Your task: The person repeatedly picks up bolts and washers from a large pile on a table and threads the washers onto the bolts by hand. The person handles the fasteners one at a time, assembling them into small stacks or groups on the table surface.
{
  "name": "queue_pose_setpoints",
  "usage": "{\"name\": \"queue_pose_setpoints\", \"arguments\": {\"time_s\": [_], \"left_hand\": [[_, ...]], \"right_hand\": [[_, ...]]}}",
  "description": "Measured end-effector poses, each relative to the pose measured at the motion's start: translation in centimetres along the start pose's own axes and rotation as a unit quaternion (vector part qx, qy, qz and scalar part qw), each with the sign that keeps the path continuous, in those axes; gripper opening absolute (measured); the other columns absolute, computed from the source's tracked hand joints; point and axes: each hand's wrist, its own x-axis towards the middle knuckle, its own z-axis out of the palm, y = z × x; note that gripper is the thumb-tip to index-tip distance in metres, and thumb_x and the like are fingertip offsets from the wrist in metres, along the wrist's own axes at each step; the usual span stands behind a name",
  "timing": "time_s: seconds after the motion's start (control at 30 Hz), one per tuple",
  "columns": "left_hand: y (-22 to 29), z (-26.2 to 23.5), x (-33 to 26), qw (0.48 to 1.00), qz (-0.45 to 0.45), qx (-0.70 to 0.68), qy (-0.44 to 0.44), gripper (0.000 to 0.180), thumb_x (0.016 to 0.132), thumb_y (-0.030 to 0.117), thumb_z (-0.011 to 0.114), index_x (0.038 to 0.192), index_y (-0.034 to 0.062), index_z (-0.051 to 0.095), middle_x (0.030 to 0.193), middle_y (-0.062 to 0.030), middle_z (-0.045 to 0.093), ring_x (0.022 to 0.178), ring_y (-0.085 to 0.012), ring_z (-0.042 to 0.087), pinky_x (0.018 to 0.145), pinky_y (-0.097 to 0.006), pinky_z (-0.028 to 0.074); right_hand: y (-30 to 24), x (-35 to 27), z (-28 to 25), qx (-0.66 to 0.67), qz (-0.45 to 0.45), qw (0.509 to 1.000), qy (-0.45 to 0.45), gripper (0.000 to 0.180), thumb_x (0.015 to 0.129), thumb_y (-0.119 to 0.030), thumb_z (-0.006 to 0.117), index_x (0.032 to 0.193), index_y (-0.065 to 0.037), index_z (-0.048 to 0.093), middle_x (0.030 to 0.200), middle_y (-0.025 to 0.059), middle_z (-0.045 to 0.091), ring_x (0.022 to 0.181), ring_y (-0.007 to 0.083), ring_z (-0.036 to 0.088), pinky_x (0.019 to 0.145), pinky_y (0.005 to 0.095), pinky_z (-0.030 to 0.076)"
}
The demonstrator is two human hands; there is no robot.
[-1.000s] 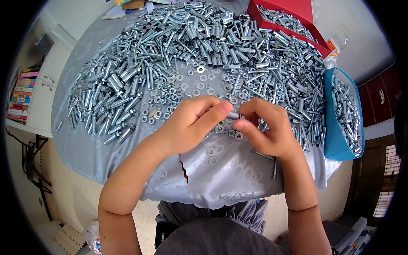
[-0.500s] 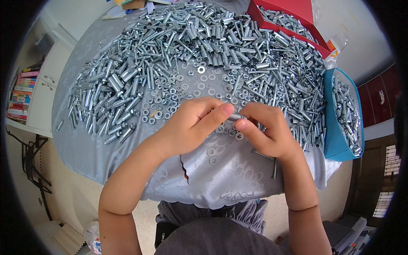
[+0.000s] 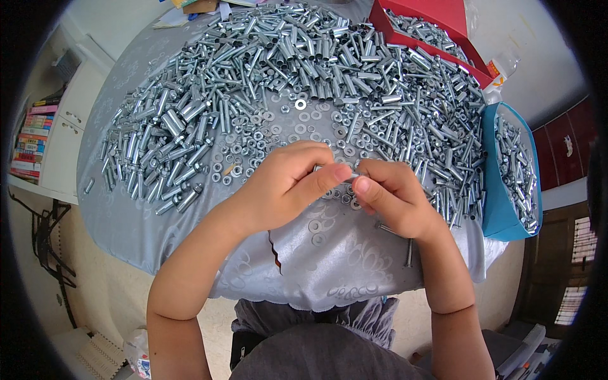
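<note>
My left hand [image 3: 288, 187] and my right hand [image 3: 392, 197] meet fingertip to fingertip over the near middle of the grey-clothed table [image 3: 316, 266]. Between them they pinch a small silver bolt [image 3: 350, 173], mostly hidden by the fingers. Loose washers and nuts [image 3: 253, 149] lie just beyond the hands. A big heap of silver bolts and sleeves [image 3: 297, 69] covers the far half of the table.
A red box [image 3: 437, 22] with bolts stands at the back right. A blue tub [image 3: 506, 183] with bolts sits at the right edge. A torn slit [image 3: 274, 252] shows in the cloth near me. Two loose bolts [image 3: 405, 244] lie by my right wrist. Books [image 3: 31, 136] stand on a shelf at left.
Both hands stay in place over the same spot; only the fingers shift slightly around the small bolt held between them.
</note>
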Motion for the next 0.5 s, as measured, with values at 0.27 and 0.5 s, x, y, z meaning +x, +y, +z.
{"name": "queue_pose_setpoints", "arguments": {"time_s": [0.27, 0.5], "left_hand": [[0.1, -1.9, 1.0, 0.909, -0.11, -0.335, 0.221, 0.045, 0.093, 0.043, 0.038, 0.059, 0.0138, 0.031, 0.057, 0.0025, 0.029, 0.052, -0.0095, 0.031, 0.05, -0.024, 0.029], [-0.7, -10.8, -0.1, 0.781, 0.079, -0.482, 0.388, 0.037, 0.094, 0.036, 0.032, 0.069, 0.0096, 0.034, 0.065, -0.0011, 0.03, 0.059, -0.0133, 0.028, 0.057, -0.028, 0.028]], "right_hand": [[0.6, 0.4, 0.0, 0.122, -0.017, 0.984, 0.125, 0.016, 0.087, -0.014, 0.057, 0.078, -0.001, 0.055, 0.064, -0.0034, 0.049, 0.055, 0.0029, 0.042, 0.05, 0.0193, 0.034], [1.1, 1.0, -0.8, 0.173, -0.003, 0.963, 0.208, 0.02, 0.088, -0.019, 0.055, 0.077, -0.002, 0.055, 0.057, -0.001, 0.049, 0.049, 0.0055, 0.043, 0.047, 0.0198, 0.034]]}}
